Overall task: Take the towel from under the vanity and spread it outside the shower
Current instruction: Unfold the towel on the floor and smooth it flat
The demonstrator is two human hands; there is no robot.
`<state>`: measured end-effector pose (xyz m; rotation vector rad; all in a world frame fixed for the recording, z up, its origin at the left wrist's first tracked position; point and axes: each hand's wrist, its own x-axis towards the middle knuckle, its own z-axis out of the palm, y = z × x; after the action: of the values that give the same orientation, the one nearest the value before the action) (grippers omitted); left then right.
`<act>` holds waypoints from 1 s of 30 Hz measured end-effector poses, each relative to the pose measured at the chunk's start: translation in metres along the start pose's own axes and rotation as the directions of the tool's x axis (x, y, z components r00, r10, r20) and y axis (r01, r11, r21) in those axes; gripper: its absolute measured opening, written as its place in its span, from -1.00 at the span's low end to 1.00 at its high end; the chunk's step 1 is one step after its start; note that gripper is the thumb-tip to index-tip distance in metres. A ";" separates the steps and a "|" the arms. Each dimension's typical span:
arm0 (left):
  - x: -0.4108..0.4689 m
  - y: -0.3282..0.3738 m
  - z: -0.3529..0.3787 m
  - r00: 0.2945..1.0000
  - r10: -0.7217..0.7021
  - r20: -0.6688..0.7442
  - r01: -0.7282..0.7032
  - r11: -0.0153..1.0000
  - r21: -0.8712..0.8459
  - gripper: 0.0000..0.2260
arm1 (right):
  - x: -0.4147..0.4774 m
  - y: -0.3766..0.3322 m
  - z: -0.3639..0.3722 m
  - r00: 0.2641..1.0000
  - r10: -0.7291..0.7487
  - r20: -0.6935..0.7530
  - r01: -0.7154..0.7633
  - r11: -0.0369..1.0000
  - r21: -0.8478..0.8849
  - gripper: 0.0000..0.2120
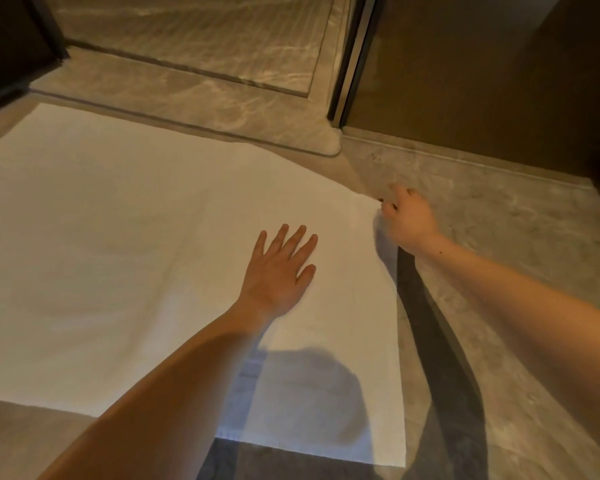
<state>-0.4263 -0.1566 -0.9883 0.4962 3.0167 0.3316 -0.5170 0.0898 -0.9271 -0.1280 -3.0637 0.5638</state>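
Note:
A white towel (pixel 125 244) lies spread flat on the stone floor, right in front of the raised shower threshold (pixel 201 109). My left hand (pixel 279 271) rests palm down on the towel's right part, fingers apart. My right hand (pixel 407 220) pinches the towel's far right corner at floor level, and the edge there is slightly lifted and wrinkled. The towel's left end runs out of the frame.
The shower floor (pixel 194 32) lies beyond the threshold, with a dark metal door frame (pixel 352 60) on its right. A brown wall (pixel 482 81) stands at the far right. Grey marbled floor (pixel 516 237) extends right of the towel.

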 end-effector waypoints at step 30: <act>0.000 -0.002 0.004 0.998 0.002 -0.065 -0.001 1.000 0.011 -0.50 | 0.028 -0.033 -0.024 0.844 0.436 0.313 -0.536 0.656 0.532 -0.94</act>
<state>-0.4261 -0.1573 -0.9929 0.4984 3.0825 0.3376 -0.5461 0.0701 -0.8929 -0.9514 -2.7698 1.6195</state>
